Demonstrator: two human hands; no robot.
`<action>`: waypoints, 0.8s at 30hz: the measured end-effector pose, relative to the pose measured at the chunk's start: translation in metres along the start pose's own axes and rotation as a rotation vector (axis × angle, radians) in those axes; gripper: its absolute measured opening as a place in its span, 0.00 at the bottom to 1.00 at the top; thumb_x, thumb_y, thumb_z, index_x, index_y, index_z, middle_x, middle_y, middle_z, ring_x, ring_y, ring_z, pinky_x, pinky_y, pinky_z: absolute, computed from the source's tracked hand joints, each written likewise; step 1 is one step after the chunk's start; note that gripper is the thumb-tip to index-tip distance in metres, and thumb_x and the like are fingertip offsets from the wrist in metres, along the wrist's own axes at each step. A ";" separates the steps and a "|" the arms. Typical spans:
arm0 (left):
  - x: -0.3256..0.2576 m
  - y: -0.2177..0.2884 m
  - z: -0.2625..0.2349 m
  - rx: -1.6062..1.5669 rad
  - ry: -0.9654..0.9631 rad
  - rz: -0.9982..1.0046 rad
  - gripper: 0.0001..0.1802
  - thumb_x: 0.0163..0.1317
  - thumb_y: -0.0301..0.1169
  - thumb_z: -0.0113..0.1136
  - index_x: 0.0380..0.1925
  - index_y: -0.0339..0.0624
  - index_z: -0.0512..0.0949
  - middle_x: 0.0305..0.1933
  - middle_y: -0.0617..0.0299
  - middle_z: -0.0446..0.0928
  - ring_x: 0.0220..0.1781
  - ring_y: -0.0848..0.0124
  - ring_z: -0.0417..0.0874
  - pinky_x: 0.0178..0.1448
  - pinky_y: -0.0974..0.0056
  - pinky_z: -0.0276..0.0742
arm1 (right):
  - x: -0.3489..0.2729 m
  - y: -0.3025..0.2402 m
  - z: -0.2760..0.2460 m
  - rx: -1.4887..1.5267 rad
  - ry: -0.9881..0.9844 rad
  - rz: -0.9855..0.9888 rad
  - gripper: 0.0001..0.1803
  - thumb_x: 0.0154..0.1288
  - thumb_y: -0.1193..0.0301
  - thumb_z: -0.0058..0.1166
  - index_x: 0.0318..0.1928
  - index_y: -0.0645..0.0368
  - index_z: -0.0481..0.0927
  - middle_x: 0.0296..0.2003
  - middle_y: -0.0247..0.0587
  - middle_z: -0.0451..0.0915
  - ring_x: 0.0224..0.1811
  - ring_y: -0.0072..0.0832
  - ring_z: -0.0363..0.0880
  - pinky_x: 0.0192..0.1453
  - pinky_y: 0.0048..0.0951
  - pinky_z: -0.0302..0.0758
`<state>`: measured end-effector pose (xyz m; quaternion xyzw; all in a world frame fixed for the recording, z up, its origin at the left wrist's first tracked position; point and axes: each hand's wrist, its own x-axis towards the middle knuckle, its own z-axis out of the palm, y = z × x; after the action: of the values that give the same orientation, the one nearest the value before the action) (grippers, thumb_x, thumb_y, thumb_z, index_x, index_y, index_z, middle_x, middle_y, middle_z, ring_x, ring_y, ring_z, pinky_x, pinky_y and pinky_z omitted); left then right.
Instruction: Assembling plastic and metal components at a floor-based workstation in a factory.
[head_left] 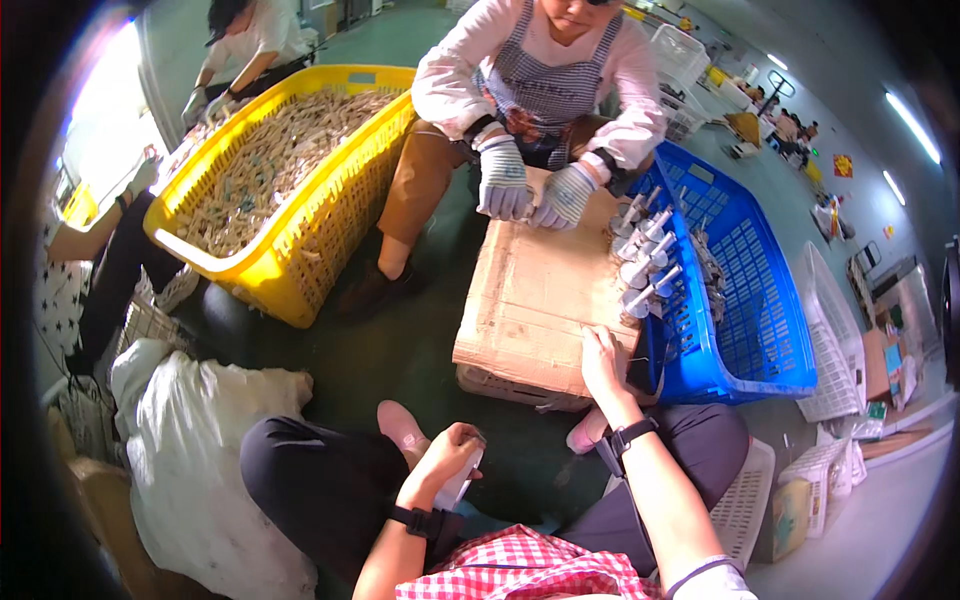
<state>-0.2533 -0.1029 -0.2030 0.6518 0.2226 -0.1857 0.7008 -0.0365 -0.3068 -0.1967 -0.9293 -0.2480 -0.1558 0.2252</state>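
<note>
My left hand (447, 458) is closed round a pale grey, flat-looking piece (459, 487) above my lap; its exact kind cannot be made out. My right hand (604, 368) lies with fingers stretched out on the near right part of a cardboard sheet (520, 305), which covers a crate. Several grey metal pieces with round bases and upright stems (640, 270) stand along the sheet's right edge, beyond my right hand. Across from me, a co-worker's gloved hands (530, 195) meet over the far end of the cardboard, around something too small to name.
A yellow basket (300, 235) full of small light pieces stands at the left. A blue basket (765, 340) with metal parts adjoins the cardboard's right side. A white sack (215, 470) lies by my left knee. Another person (255, 45) sits at the far left.
</note>
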 end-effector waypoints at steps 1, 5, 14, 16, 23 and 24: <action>-0.001 0.004 0.001 -0.048 -0.009 0.026 0.15 0.58 0.27 0.49 0.44 0.30 0.69 0.38 0.53 0.76 0.36 0.69 0.79 0.36 0.68 0.77 | -0.001 0.009 0.003 0.002 0.016 0.015 0.07 0.58 0.72 0.46 0.36 0.58 0.75 0.36 0.43 0.72 0.38 0.39 0.73 0.41 0.37 0.71; -0.005 0.025 0.009 -0.107 -0.046 0.073 0.17 0.59 0.27 0.48 0.47 0.30 0.68 0.40 0.56 0.76 0.44 0.70 0.76 0.50 0.70 0.71 | 0.005 0.021 0.004 0.055 -0.001 0.092 0.12 0.58 0.73 0.46 0.43 0.59 0.74 0.42 0.43 0.70 0.46 0.40 0.70 0.47 0.37 0.70; -0.005 0.007 0.014 -0.286 -0.113 0.145 0.14 0.62 0.27 0.51 0.47 0.37 0.70 0.40 0.62 0.75 0.36 0.74 0.74 0.38 0.74 0.70 | -0.005 -0.062 -0.023 0.519 0.117 -0.050 0.07 0.56 0.72 0.50 0.30 0.64 0.71 0.30 0.50 0.72 0.38 0.46 0.72 0.44 0.41 0.68; -0.005 0.014 0.009 -0.265 -0.148 0.238 0.13 0.61 0.27 0.52 0.46 0.35 0.71 0.39 0.62 0.75 0.38 0.75 0.75 0.39 0.74 0.71 | -0.018 -0.095 -0.050 0.547 -0.123 0.033 0.12 0.60 0.66 0.48 0.28 0.63 0.71 0.30 0.51 0.74 0.36 0.47 0.73 0.40 0.40 0.70; -0.015 0.103 -0.001 0.085 -0.213 0.422 0.15 0.62 0.26 0.49 0.50 0.36 0.68 0.43 0.61 0.74 0.45 0.74 0.73 0.48 0.71 0.69 | -0.043 -0.099 -0.066 0.698 -0.473 0.154 0.28 0.65 0.51 0.40 0.25 0.65 0.76 0.20 0.54 0.75 0.21 0.45 0.75 0.28 0.39 0.70; -0.014 0.112 -0.003 0.128 -0.239 0.416 0.16 0.62 0.26 0.49 0.50 0.35 0.67 0.43 0.61 0.73 0.45 0.74 0.73 0.48 0.71 0.69 | -0.044 -0.097 -0.058 0.689 -0.619 0.205 0.31 0.65 0.49 0.38 0.26 0.66 0.77 0.20 0.54 0.75 0.22 0.42 0.76 0.29 0.38 0.70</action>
<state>-0.2033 -0.0911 -0.1019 0.7000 -0.0129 -0.1270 0.7027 -0.1350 -0.2779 -0.1316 -0.8229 -0.2476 0.2430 0.4500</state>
